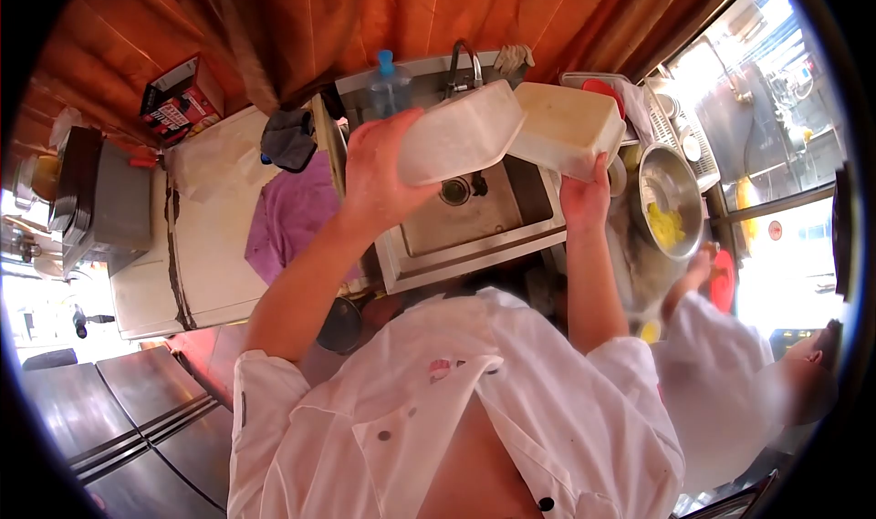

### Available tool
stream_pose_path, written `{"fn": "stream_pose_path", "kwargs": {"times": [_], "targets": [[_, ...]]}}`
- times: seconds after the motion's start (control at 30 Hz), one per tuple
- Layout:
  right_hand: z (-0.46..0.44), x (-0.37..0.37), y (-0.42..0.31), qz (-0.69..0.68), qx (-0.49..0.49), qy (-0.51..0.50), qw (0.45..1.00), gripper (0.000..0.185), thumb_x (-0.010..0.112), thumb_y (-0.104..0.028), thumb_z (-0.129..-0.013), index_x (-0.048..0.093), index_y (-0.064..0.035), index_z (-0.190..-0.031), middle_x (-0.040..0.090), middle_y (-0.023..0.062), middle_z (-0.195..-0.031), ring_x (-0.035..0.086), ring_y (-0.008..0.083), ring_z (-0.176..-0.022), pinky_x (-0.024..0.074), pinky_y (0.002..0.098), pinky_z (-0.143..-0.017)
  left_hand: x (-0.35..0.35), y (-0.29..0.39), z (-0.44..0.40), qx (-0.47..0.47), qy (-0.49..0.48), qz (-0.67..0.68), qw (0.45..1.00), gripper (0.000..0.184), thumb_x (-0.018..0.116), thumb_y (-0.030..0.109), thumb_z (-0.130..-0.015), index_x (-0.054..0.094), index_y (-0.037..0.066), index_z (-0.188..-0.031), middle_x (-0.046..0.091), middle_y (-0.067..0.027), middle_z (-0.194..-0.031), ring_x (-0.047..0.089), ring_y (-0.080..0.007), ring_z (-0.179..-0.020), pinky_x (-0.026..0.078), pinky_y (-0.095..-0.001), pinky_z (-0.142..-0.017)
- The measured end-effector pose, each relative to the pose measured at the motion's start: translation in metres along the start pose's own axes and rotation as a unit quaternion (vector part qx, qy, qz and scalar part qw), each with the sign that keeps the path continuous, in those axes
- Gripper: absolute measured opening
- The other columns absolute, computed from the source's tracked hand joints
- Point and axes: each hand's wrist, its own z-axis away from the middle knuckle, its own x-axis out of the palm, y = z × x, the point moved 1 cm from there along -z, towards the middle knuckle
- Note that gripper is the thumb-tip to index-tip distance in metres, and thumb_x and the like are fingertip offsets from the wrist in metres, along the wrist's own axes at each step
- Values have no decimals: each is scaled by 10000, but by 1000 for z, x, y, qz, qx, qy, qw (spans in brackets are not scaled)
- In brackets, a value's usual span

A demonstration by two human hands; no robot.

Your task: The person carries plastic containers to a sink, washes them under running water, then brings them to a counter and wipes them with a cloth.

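Above the sink (474, 241), my left hand (379, 168) grips a translucent white plastic container (461, 136) by its side. It is tilted, and its far end comes close to or touches a second one. My right hand (587, 195) holds that second tub, a yellowish-white plastic container (566, 122), from below at its near right corner, fingers partly hidden under it. The faucet (465, 63) rises behind the containers. The drain (454, 191) shows in the basin beneath them.
Left of the sink, a purple cloth (297, 213) and a dark grey cloth (288, 139) lie on the counter (214, 273). A blue-capped bottle (390, 86) stands behind. At right are a metal bowl (680, 186) with yellow food, a dish rack (698, 150) and a co-worker in white (721, 373).
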Motion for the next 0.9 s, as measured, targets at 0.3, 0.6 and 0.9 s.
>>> {"fn": "stream_pose_path", "kwargs": {"times": [0.3,0.6,0.9], "targets": [[-19,-54,25,79,40,73,993,564,519,-443,-1059,436,-73,-1477,591,68,-1377,568,228,-1240,462,398,-1053,48,-14,81,-11,14,-74,997,911,887,233,-591,502,56,-1398,593,-156,-1328,588,-349,-1178,423,-493,-1031],[-41,-253,88,202,261,73,941,655,561,-601,-991,530,-130,-1444,656,34,-1188,625,145,-907,504,283,-684,117,-18,204,-166,-103,-33,980,806,843,243,-670,503,5,-1361,586,-189,-1334,567,-358,-1202,428,-457,-1064],[-73,-205,62,205,261,50,942,710,596,-536,-1000,420,-103,-1535,557,64,-1420,585,188,-1181,499,325,-937,136,10,179,-107,-128,-110,980,854,820,271,-731,433,-8,-1439,535,-174,-1421,523,-334,-1294,403,-449,-1103]]}}
